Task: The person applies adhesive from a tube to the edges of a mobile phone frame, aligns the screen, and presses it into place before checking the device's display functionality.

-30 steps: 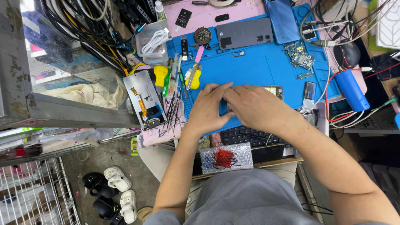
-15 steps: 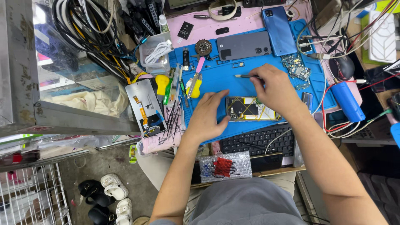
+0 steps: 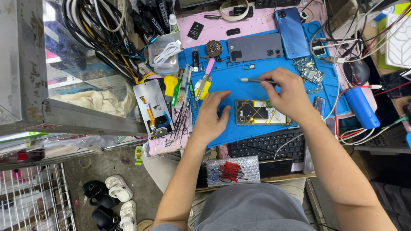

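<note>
Opened phone [image 3: 262, 112] — back cover off, yellow and black internals showing — lies flat near the front edge of the blue work mat [image 3: 257, 81], long side running left to right. Right hand [image 3: 291, 92] sits just above the phone's right half, fingers pinched shut on a thin tool [image 3: 257, 80] with a pale tip; the tool lies nearly level, tip pointing left over bare mat, clear of the phone. Left hand [image 3: 212, 113] rests palm-down on the mat just left of the phone, fingers loosely spread and holding nothing, fingertips near the phone's left end; cannot tell if they touch it.

Farther back on the mat — a grey phone [image 3: 255, 47] face down, and a blue phone [image 3: 292, 32] leaning across the mat's top edge. A small circuit board [image 3: 311, 75] lies right of the right hand. Left of the mat: a phone screen panel [image 3: 154, 109] with its flex cables showing, beside a yellow tool [image 3: 170, 84]. A black keyboard [image 3: 267, 147] sits below the mat's front edge, a bubble-wrap packet [image 3: 233, 170] with red parts below that. A blue cylinder [image 3: 361, 107] lies at the right among cables on the tabletop.
</note>
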